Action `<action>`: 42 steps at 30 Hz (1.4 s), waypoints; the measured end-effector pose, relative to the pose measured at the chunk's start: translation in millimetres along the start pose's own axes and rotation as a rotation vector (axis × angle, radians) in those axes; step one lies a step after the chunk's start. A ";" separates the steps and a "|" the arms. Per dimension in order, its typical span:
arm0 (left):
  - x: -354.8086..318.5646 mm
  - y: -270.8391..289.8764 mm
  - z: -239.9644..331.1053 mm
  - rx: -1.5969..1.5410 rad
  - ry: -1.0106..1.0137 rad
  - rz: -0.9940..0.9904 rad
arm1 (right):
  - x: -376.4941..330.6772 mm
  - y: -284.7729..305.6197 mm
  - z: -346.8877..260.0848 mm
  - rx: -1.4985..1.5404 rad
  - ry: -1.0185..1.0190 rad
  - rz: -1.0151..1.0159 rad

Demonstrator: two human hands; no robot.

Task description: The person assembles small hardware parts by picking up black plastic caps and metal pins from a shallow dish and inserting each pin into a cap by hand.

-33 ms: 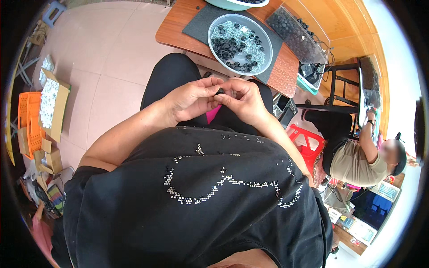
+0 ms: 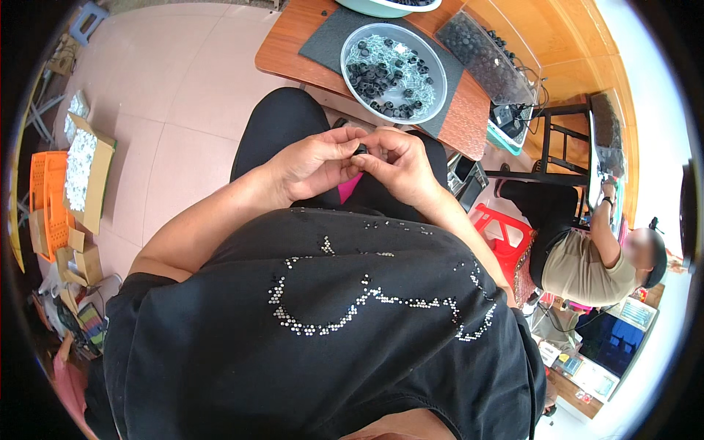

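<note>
Above my lap, my left hand (image 2: 317,163) and my right hand (image 2: 402,164) meet with their fingertips pinched together. Between them is a small black plastic part (image 2: 360,149), gripped from both sides; the fingers cover most of it, so its exact kind cannot be made out. Just beyond my hands, a round translucent bowl (image 2: 437,70) holds several loose black round plastic pieces (image 2: 370,79) and many thin pale screw-like pieces (image 2: 392,55). The bowl rests on a dark grey mat (image 2: 320,45) laid over a brown wooden table (image 2: 281,50).
A clear bin of black parts (image 2: 480,55) stands right of the bowl, and a pale green basin (image 2: 378,7) behind it. A red plastic stool (image 2: 502,236) is at my right, near a seated person (image 2: 579,268). An open carton (image 2: 92,180) and orange crate (image 2: 48,191) stand left.
</note>
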State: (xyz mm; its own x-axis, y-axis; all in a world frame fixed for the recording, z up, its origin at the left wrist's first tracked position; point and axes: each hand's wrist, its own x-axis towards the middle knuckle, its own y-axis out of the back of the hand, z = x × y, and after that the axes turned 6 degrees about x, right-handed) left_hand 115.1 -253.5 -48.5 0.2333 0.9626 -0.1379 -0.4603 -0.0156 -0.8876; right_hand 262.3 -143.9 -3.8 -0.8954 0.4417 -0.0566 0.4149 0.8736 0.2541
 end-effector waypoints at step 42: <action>1.1 24.8 -2.8 0.098 0.150 0.414 | 83.9 171.0 -6.6 0.497 0.045 0.927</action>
State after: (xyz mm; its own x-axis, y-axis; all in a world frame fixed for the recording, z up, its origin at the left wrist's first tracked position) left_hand 106.3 -253.7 -71.9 0.1309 0.8308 -0.5409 -0.6185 -0.3579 -0.6995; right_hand 257.1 41.3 41.2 -0.1942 0.9810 -0.0043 0.9512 0.1872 -0.2454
